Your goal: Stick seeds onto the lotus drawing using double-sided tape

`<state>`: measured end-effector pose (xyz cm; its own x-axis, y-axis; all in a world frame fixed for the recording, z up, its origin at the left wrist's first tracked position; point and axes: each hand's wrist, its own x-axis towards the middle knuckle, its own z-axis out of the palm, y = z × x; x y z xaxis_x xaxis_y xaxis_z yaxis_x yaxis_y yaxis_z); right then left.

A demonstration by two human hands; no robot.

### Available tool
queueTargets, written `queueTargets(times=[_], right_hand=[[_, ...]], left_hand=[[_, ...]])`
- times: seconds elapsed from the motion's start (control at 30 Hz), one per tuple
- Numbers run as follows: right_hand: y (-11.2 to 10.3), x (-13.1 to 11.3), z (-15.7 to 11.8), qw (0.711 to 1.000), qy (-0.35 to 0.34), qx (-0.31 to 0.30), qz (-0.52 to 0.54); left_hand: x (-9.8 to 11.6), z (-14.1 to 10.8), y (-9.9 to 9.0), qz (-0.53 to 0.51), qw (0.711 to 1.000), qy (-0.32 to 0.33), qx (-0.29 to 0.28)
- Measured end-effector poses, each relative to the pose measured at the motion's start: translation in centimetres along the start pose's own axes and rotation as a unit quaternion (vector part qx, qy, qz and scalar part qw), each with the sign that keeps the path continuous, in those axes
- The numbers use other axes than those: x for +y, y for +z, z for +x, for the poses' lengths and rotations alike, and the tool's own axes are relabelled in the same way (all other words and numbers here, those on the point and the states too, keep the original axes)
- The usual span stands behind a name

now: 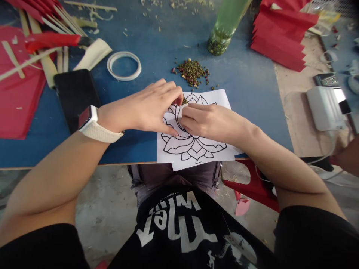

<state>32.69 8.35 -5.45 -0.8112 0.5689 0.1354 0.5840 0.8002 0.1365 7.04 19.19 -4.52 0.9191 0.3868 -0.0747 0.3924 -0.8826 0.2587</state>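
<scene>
White paper with a black-outlined lotus drawing (196,147) lies at the table's front edge, its lower edge overhanging. My left hand (148,106) rests on its left side, thumb and fingers apart, with the fingertips curled near the upper petals. Beside it, my right hand (207,119) has its fingers pinched together over the middle of the drawing; whatever they hold is too small to make out. A little patch of green beans (184,100) shows on the paper between my hands. Just beyond the paper sits a loose pile of green and reddish beans (193,72).
Behind the pile stands a green bottle (224,30) with beans inside. A tape roll (123,66), black phone (77,95), red-handled tool (53,40) and wood strips lie left. Red folded paper (283,33) and a white charger (325,108) are right, near part of another person.
</scene>
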Motion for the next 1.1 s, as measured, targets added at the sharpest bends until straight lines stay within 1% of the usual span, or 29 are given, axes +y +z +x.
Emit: queueTargets(times=[0.23,0.37,0.47,0.53,0.6,0.67,0.73,0.87,1.0,1.1], right_hand=[[-0.4,0.5,0.6,0.999,-0.014,-0.037,0.015],[0.6,0.9,0.8,0.999,-0.015,-0.029,0.03],[1.5,1.4,0.6,0.997,0.014,-0.009,0.08],[1.6,1.7,0.4,0.993,0.033,-0.001,0.117],[1.2,1.9,0.0,0.991,0.032,-0.006,0.129],[0.5,2.0,-0.2,0.994,0.006,-0.017,0.11],[-0.3,1.8,-0.4,0.997,-0.019,-0.026,0.067],[-1.5,0.9,-0.3,0.998,-0.037,-0.046,-0.019],[-1.9,0.1,0.2,0.994,-0.055,-0.074,-0.06],[-1.9,-0.2,0.5,0.993,-0.05,-0.086,-0.07]], left_hand=[[0.6,0.0,-0.4,0.002,0.999,-0.029,-0.018],[0.9,0.0,-0.7,0.0,0.999,-0.041,-0.028],[0.8,0.1,-0.8,0.001,0.998,-0.043,-0.037],[0.6,0.2,-0.8,0.003,0.999,-0.031,-0.034],[0.2,0.2,-0.6,0.0,0.999,-0.016,-0.032],[-0.2,0.2,-0.4,-0.007,0.999,-0.007,-0.03],[-0.3,0.2,-0.2,-0.013,1.0,-0.006,-0.028],[-0.1,0.3,-0.3,-0.031,0.999,-0.018,-0.032],[0.1,0.3,-0.6,-0.039,0.998,-0.023,-0.038],[0.1,0.2,-0.7,-0.038,0.998,-0.018,-0.041]])
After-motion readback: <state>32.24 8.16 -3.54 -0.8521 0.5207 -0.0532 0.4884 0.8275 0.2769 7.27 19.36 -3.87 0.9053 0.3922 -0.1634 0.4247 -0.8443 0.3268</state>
